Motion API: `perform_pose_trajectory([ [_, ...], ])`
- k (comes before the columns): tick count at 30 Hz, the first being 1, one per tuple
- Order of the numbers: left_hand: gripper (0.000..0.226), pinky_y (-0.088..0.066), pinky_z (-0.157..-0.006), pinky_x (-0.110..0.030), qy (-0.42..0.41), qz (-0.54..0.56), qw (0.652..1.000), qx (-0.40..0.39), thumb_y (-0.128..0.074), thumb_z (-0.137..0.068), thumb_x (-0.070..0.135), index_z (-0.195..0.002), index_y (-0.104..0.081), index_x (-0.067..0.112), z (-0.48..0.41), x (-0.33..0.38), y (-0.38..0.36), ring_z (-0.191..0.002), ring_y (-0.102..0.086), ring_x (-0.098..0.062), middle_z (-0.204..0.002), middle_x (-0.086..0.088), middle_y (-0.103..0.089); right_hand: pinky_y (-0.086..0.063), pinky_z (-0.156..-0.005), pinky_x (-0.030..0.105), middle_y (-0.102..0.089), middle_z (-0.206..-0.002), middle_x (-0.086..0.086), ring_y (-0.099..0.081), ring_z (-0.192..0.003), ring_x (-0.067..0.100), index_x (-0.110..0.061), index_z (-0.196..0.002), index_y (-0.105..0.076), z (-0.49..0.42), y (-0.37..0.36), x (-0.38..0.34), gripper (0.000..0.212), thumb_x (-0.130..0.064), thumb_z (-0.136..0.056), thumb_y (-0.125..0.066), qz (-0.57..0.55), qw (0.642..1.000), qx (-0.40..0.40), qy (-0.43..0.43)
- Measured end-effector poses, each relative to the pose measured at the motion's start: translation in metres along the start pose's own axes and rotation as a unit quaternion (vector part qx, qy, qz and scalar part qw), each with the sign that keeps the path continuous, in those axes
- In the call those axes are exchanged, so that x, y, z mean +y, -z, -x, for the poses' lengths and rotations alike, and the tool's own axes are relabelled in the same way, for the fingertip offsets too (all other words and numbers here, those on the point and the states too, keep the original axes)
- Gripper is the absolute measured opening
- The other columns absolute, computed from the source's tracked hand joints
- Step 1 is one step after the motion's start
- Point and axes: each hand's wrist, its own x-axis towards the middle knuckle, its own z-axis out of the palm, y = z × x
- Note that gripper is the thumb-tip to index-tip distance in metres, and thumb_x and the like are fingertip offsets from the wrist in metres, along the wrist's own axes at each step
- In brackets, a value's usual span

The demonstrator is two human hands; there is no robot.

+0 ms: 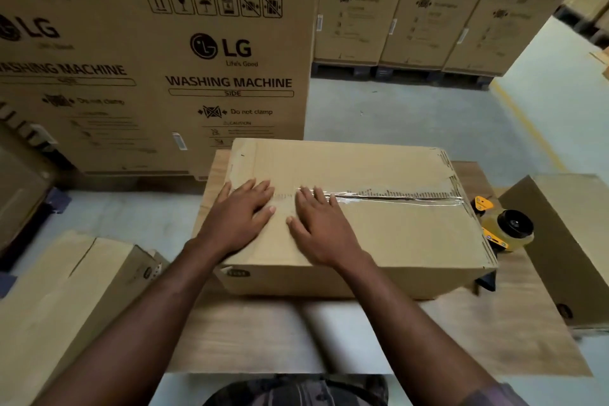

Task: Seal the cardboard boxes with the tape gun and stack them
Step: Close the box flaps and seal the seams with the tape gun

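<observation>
Box [379, 227] set on board [494, 323], seam tape [395, 197] laid. Tape pressed flat by left hand [240, 217] and right hand [319, 224], fingers spread. Sealing step judged nearly done; stacking called for next. Tape gun [504, 227] parked beside box.

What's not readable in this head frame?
- Head view: left hand and right hand cover the seam's left stretch on the box.
- Head view: tape gun partly behind the box's right end.
- Head view: front label too blurred to read.
- Head view: right box cut by frame edge.
</observation>
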Motion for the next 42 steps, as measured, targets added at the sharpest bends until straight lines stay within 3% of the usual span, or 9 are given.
perform_pose_trajectory([
  [5,0.072,-0.025,-0.116,-0.027,0.085,0.145,0.984,0.065,-0.069,-0.091,0.047,-0.153,-0.040,0.023,0.010,-0.026,0.007,-0.148,-0.029,-0.012,-0.160,0.010,-0.034,-0.014,-0.127,0.043,-0.029,-0.167,0.007,-0.020,-0.156,0.025,-0.010,-0.158,-0.034,0.000,-0.003,0.002,0.060,-0.040,-0.106,-0.039,-0.049,0.997,0.058,-0.029],
  [9,0.075,-0.048,-0.077,-0.020,0.164,0.362,0.916,0.060,-0.082,-0.081,0.039,-0.141,-0.038,0.045,0.020,-0.032,0.004,-0.104,-0.061,0.000,-0.118,0.027,-0.060,-0.007,-0.128,0.042,-0.017,-0.169,0.015,-0.012,-0.157,0.028,-0.002,-0.160,-0.023,-0.005,-0.005,-0.006,0.068,-0.041,-0.105,-0.036,-0.041,0.981,0.091,-0.164],
  [13,0.062,-0.054,-0.088,-0.030,0.164,0.480,0.862,0.014,-0.075,-0.089,0.031,-0.141,-0.043,0.039,0.017,-0.037,-0.002,-0.109,-0.064,-0.005,-0.123,0.017,-0.065,0.002,-0.128,0.047,-0.002,-0.170,0.021,0.003,-0.158,0.034,0.001,-0.161,-0.010,-0.015,-0.013,-0.047,0.079,-0.051,-0.105,-0.029,-0.024,0.987,0.047,-0.154],
  [17,0.046,-0.054,-0.099,-0.039,0.187,0.547,0.812,-0.084,-0.063,-0.097,0.034,-0.140,-0.053,0.025,0.013,-0.044,0.001,-0.115,-0.067,-0.018,-0.123,0.004,-0.071,0.001,-0.129,0.045,-0.007,-0.170,0.019,-0.001,-0.158,0.032,-0.001,-0.162,-0.012,-0.025,-0.028,-0.089,0.074,-0.046,-0.106,-0.030,-0.050,0.999,0.011,-0.012],
  [20,0.054,-0.050,-0.105,-0.041,0.211,0.478,0.838,-0.159,-0.063,-0.093,0.052,-0.136,-0.060,0.018,-0.002,-0.063,0.015,-0.111,-0.069,-0.016,-0.121,0.001,-0.072,-0.008,-0.129,0.046,-0.028,-0.165,0.015,-0.017,-0.155,0.033,-0.006,-0.159,-0.022,-0.030,-0.030,-0.099,0.071,-0.041,-0.101,-0.042,-0.109,0.993,0.046,0.009],
  [22,0.058,-0.047,-0.102,-0.039,0.225,0.380,0.893,-0.092,-0.062,-0.094,0.053,-0.137,-0.057,0.015,-0.023,-0.068,0.025,-0.112,-0.065,-0.019,-0.129,-0.004,-0.067,-0.015,-0.126,0.050,-0.038,-0.158,0.012,-0.026,-0.150,0.035,-0.009,-0.156,-0.025,-0.030,-0.030,-0.096,0.076,-0.048,-0.095,-0.049,-0.124,0.990,0.071,0.003],
  [25,0.058,-0.043,-0.102,-0.038,0.194,0.266,0.943,0.041,-0.061,-0.097,0.043,-0.146,-0.046,0.015,-0.068,-0.050,0.037,-0.128,-0.054,-0.028,-0.143,-0.009,-0.055,-0.004,-0.128,0.051,-0.018,-0.168,0.013,-0.010,-0.156,0.032,-0.011,-0.160,-0.019,-0.030,-0.035,-0.098,0.096,-0.070,-0.090,-0.047,-0.082,0.996,0.040,-0.010],
  [29,0.072,-0.041,-0.110,-0.046,0.170,0.102,0.980,0.005,-0.057,-0.093,0.055,-0.151,-0.039,0.017,-0.127,-0.037,0.029,-0.139,-0.042,-0.034,-0.157,-0.013,-0.037,0.007,-0.124,0.058,0.006,-0.170,0.019,0.010,-0.157,0.034,-0.009,-0.162,-0.006,-0.038,-0.039,-0.114,0.120,-0.090,-0.077,-0.028,-0.064,0.996,0.003,-0.058],
  [42,0.045,-0.048,-0.088,-0.035,0.241,0.265,0.920,0.162,-0.071,-0.087,0.052,-0.120,-0.063,0.024,-0.092,-0.098,0.011,-0.108,-0.061,-0.023,-0.122,-0.002,-0.065,0.013,-0.123,0.057,0.022,-0.168,0.018,0.024,-0.154,0.035,-0.005,-0.161,0.010,-0.029,-0.032,-0.134,0.114,-0.058,-0.089,-0.061,-0.020,0.995,-0.090,-0.030],
])
